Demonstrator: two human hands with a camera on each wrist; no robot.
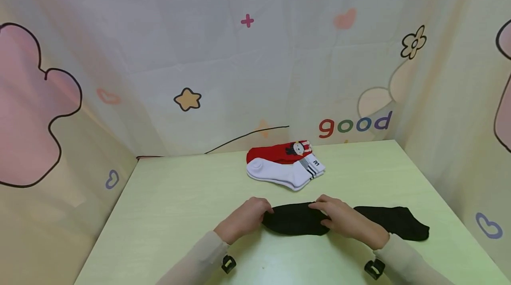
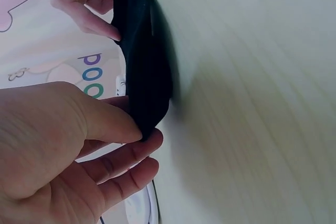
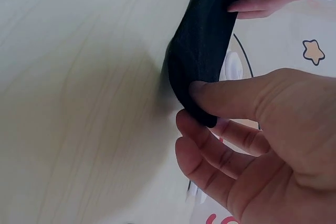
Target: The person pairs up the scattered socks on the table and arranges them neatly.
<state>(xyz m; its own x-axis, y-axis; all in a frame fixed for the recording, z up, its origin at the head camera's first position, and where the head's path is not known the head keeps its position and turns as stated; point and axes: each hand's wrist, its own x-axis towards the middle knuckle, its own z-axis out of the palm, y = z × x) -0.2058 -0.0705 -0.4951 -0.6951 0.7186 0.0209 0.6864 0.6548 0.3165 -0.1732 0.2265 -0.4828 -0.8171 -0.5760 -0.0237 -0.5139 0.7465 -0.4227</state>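
A black sock stretches between both hands, low over the table, near the front. My left hand pinches its left end between thumb and fingers. At the other end my right hand grips it, the thumb lying on top of the fabric and the fingers beneath. In the left wrist view the sock hangs along its length with a shadow on the table beside it. A second black sock lies flat just right of the right hand, its left end partly hidden behind that hand.
A folded pair of white socks with black stripes lies toward the back of the pale table. Behind it, touching, is a red pair with a cartoon figure. A printed curtain encloses the back and sides.
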